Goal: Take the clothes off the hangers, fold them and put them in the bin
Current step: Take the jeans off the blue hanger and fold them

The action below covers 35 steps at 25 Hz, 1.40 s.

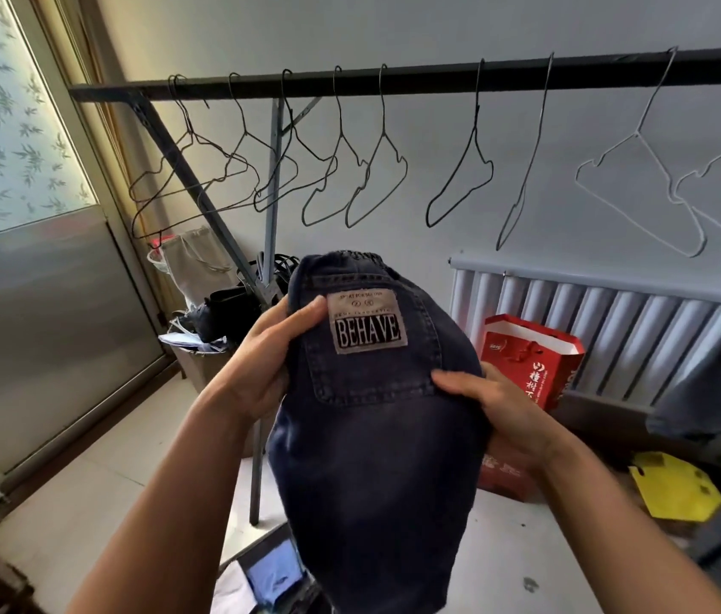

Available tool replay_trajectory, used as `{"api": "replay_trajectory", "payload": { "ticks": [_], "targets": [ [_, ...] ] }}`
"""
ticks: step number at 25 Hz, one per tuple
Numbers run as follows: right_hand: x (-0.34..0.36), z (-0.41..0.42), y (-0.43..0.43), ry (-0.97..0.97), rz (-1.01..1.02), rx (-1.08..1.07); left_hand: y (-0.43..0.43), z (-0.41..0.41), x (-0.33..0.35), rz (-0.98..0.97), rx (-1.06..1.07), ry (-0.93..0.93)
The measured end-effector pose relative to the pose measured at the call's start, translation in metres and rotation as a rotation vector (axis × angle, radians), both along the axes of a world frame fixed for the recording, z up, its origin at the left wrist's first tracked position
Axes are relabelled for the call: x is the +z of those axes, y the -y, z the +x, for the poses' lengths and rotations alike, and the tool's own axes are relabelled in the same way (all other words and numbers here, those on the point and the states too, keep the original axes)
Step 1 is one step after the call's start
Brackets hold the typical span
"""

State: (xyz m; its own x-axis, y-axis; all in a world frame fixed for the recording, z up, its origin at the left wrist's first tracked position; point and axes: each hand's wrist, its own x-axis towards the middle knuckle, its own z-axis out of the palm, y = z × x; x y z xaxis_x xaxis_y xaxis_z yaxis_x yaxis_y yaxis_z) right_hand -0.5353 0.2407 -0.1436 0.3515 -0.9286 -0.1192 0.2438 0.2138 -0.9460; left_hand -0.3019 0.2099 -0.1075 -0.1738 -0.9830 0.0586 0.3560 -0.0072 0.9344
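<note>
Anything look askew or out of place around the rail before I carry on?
The leftmost wire hangers on the rail overlap in a tangle, skewed at different angles. The jeans look fine.

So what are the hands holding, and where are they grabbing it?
Dark blue jeans. The left hand grips their left edge beside the label; the right hand grips the right edge near the pocket.

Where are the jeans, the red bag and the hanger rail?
jeans [376,458], head view, dark cloth under the pocket.
red bag [516,370], head view, its red front.
rail [429,76], head view, bare bar between two hangers.
</note>
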Motion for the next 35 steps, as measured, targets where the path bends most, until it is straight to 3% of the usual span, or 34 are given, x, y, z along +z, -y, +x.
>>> {"api": "replay_trajectory", "payload": {
  "ticks": [4, 7, 12, 15, 17, 19, 21, 24, 27, 30, 32, 35],
  "targets": [
    [0.016, 0.005, 0.015, 0.091, 0.017, -0.172, -0.003, 0.011, -0.012, 0.053, -0.160, 0.029],
    [0.030, 0.007, 0.025, 0.179, 0.010, -0.201, -0.006, 0.023, -0.031, 0.143, -0.225, -0.064],
    [0.029, -0.003, 0.030, 0.206, 0.006, -0.164, -0.015, 0.027, -0.074, 0.234, -0.161, -0.184],
    [0.014, -0.010, 0.026, 0.194, -0.064, -0.111, -0.024, 0.008, -0.066, 0.157, -0.053, -0.059],
    [0.006, -0.014, 0.021, 0.128, -0.095, -0.023, -0.023, -0.007, -0.059, 0.110, 0.083, -0.068],
    [0.006, -0.015, 0.014, -0.087, -0.143, 0.101, -0.020, -0.017, -0.050, 0.119, 0.172, -0.177],
    [0.006, -0.013, 0.007, -0.268, -0.133, 0.086, -0.021, -0.020, -0.041, 0.118, 0.156, -0.211],
    [0.001, -0.012, 0.014, -0.274, -0.116, -0.112, -0.023, -0.010, -0.027, 0.078, 0.021, 0.078],
    [-0.001, -0.009, 0.024, -0.300, -0.174, -0.308, -0.021, -0.004, -0.020, -0.020, 0.030, 0.343],
    [0.004, -0.007, 0.031, -0.402, -0.296, -0.591, -0.018, -0.014, -0.015, -0.104, 0.146, 0.380],
    [0.007, -0.009, 0.038, -0.403, -0.269, -0.720, -0.012, -0.019, -0.014, -0.077, 0.279, 0.359],
    [0.010, -0.012, 0.037, -0.186, -0.161, -0.639, -0.008, -0.022, -0.012, -0.086, 0.352, 0.358]
  ]
}}
